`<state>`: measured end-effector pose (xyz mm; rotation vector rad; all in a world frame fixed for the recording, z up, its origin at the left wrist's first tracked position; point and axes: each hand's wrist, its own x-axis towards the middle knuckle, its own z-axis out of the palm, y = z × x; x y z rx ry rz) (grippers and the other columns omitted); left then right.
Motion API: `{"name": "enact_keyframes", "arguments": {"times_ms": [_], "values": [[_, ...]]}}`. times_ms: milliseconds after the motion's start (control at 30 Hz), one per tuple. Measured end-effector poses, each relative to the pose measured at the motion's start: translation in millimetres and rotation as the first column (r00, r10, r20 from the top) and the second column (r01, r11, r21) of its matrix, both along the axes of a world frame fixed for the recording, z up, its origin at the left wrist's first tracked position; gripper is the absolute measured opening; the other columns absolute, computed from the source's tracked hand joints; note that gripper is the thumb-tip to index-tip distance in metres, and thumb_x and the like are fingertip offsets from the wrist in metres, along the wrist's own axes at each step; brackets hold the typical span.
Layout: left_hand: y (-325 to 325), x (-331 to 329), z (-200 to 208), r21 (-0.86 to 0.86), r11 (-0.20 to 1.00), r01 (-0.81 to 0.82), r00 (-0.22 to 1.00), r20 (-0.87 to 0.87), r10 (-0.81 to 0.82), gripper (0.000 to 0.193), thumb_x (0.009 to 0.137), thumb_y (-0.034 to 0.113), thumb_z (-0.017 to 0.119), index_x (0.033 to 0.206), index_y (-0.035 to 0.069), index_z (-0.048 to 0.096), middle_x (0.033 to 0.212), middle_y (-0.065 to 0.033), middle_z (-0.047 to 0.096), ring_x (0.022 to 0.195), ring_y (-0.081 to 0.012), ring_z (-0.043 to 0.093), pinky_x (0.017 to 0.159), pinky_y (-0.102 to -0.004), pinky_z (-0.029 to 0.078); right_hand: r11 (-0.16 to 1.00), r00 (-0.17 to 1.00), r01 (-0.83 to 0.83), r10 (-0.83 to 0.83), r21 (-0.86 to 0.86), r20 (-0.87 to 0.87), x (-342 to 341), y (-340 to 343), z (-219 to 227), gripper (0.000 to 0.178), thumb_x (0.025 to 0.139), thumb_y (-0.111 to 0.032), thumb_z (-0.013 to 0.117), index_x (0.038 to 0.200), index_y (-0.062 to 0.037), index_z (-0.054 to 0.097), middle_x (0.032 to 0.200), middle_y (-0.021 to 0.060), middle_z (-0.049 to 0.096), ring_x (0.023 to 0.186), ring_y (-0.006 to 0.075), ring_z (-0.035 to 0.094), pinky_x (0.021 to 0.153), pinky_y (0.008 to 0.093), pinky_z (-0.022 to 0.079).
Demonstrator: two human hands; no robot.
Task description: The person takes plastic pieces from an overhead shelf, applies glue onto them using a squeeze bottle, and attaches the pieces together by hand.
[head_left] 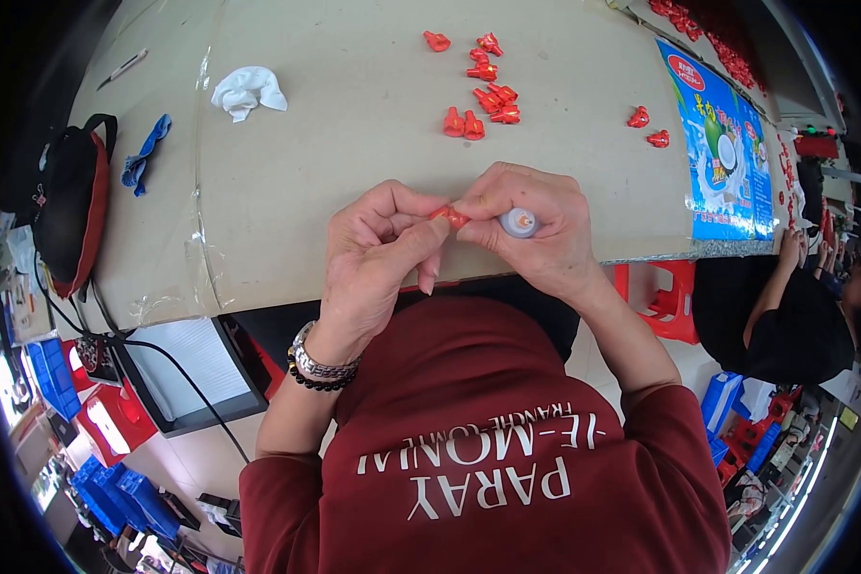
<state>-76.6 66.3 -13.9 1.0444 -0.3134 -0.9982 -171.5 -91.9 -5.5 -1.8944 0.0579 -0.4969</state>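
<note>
My left hand (378,244) pinches a small shiny red plastic piece (447,216) between thumb and forefinger, over the near edge of the table. The thumb and forefinger of my right hand (545,215) meet at the same piece from the other side. Tucked in that hand is a small pale bottle (518,224) with an orange-tinged tip, seen nearly end-on. Fingers cover most of the red piece, so its full shape is hidden. Farther back on the table lie several similar red pieces (483,72) in a loose cluster, and a red pair (649,128) sits to the right.
The table (306,172) carries a crumpled white tissue (249,92), a blue cloth strip (146,155), a pen (122,69) and a black-and-red bag (72,206) on the left. A blue printed sheet (722,153) covers the right end. Beyond a red stool (674,301), another person (784,311) sits at right.
</note>
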Motion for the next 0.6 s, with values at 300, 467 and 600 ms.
{"name": "enact_keyframes", "arguments": {"times_ms": [300,467,600], "values": [[-0.5,1.4,1.2,0.004,1.000,0.002,1.000,-0.015,-0.002,0.007,0.089,0.000,0.058,0.095,-0.003,0.059,0.072,-0.0059,0.062,0.053,-0.0062,0.053,0.044,-0.0198,0.041,1.000,1.000,-0.020,0.020,0.006,0.007,0.8,-1.2,1.2,0.017,0.069,0.003,0.075,0.080,-0.0005,0.062,0.074,0.0087,0.064,0.066,0.0198,0.063,0.058,0.0285,0.049],[0.3,2.6,1.5,0.004,1.000,0.012,1.000,-0.020,-0.012,0.007,0.088,-0.001,0.058,0.095,-0.003,0.060,0.071,-0.0053,0.061,0.052,-0.0067,0.053,0.044,-0.0200,0.041,1.000,1.000,-0.008,0.008,0.015,-0.015,0.6,-0.8,0.9,0.017,0.069,0.003,0.075,0.079,-0.0008,0.063,0.075,0.0080,0.064,0.066,0.0190,0.063,0.058,0.0284,0.049],[0.4,3.2,2.2,0.016,1.000,0.019,0.999,-0.032,-0.019,0.007,0.088,0.000,0.057,0.095,-0.003,0.060,0.070,-0.0051,0.061,0.052,-0.0067,0.053,0.044,-0.0200,0.041,0.999,0.999,0.003,-0.002,0.034,-0.038,-0.4,-1.5,0.6,0.016,0.069,0.004,0.077,0.081,-0.0011,0.067,0.077,0.0080,0.066,0.069,0.0149,0.062,0.059,0.0261,0.048]]}}
